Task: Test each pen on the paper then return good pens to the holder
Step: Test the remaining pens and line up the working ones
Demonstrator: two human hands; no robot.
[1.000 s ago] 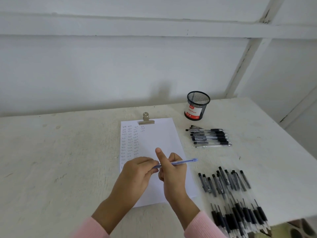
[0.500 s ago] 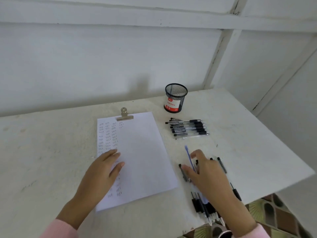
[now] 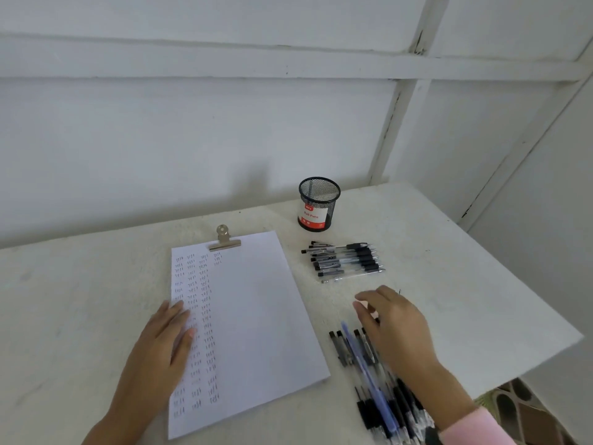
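A white sheet of paper (image 3: 256,316) with columns of small test marks down its left side lies on the table under a metal clip (image 3: 224,240). My left hand (image 3: 160,345) rests flat on the sheet's left edge. A black mesh pen holder (image 3: 317,203) stands behind the sheet to the right. In front of it, several black pens (image 3: 345,261) lie in a neat row. A loose pile of black pens (image 3: 385,409) lies at the lower right, with a blue pen (image 3: 365,364) on top. My right hand (image 3: 394,326) hovers over the pile's far end, fingers loosely bent and holding nothing.
The white table (image 3: 481,268) ends in a slanted edge at the right, with patterned floor (image 3: 526,409) below it. A white wall runs close behind the table. A thin pen tip shows just beyond my right knuckles.
My right hand carried the blue pen from over the paper to the pile at the right and let it go there. My left hand released the pen and settled flat on the sheet.
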